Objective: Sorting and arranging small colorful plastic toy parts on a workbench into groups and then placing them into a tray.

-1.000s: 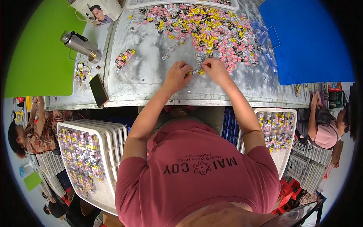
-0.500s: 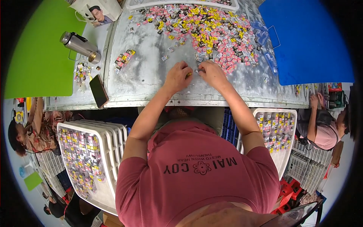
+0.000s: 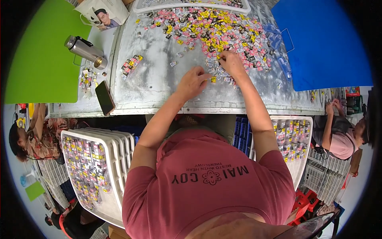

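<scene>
Small square tile-like pieces in pink, yellow, black and white lie heaped over the far middle and right of the grey metal table. At the near edge of this heap, my right hand has its fingertips pinched at a small yellow piece. My left hand rests lower and to the left, fingers curled and index finger pointing right. Whatever it holds is hidden by the fingers. Just beyond its fingertips lies another yellow piece. Several white pieces are scattered between the hands.
A packed block of pieces sits left, near a phone and steel flask. A white tray stands at the back. Green and blue boards flank the table. Filled trays stand below; co-workers sit either side.
My right hand has moved away from the left, up and right into the edge of the heap. My left hand has shifted slightly right and down. A yellow piece now shows between them.
</scene>
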The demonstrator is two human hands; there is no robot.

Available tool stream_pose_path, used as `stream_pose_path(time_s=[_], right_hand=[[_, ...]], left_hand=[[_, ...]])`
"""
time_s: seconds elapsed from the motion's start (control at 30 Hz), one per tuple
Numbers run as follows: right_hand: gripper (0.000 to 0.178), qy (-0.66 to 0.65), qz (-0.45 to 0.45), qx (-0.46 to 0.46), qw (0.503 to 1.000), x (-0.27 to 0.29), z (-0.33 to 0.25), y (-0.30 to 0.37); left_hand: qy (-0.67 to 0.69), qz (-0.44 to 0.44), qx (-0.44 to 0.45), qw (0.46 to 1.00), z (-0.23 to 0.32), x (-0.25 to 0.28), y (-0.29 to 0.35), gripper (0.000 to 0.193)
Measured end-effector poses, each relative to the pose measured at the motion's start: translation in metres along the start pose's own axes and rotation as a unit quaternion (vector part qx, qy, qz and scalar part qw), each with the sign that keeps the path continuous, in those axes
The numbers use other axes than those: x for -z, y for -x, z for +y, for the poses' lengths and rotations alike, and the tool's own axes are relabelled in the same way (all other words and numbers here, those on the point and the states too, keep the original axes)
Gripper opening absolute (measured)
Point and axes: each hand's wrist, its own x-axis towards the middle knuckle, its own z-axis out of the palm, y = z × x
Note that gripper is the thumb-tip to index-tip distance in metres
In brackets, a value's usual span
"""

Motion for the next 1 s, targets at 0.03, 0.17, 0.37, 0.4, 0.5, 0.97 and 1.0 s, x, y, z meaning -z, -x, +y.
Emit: stream_pose_path(time_s=[0.03,0.17,0.37,0.4,0.5,0.97,1.0], right_hand=[[0.013,0.005,-0.017,-0.020,1.000,0.001,-0.003,0.000],[0.015,0.040,-0.033,-0.042,0.998,-0.002,-0.004,0.001],[0.017,0.070,-0.012,-0.027,0.997,-0.004,-0.008,0.003],[0.017,0.070,-0.012,-0.026,0.997,-0.004,-0.008,0.003],[0.017,-0.020,0.013,-0.050,0.998,-0.003,-0.012,0.006],[0.019,-0.059,0.054,-0.043,0.996,0.000,0.015,-0.022],[0.020,-0.034,0.041,-0.014,0.998,0.000,0.013,-0.025]], left_hand=[[-0.013,-0.020,-0.015,1.000,-0.001,-0.001,-0.002,0.022],[-0.036,-0.005,-0.021,0.999,-0.011,-0.003,0.001,0.022],[-0.028,-0.002,0.023,0.999,-0.024,0.006,0.010,0.025],[-0.021,-0.007,0.046,0.999,-0.025,0.008,0.011,0.026],[0.001,-0.013,0.084,0.996,-0.024,0.008,0.014,0.030],[0.016,0.012,0.080,0.997,-0.027,-0.012,0.013,0.031],[0.016,0.005,0.092,0.996,-0.027,-0.011,0.016,0.030]])
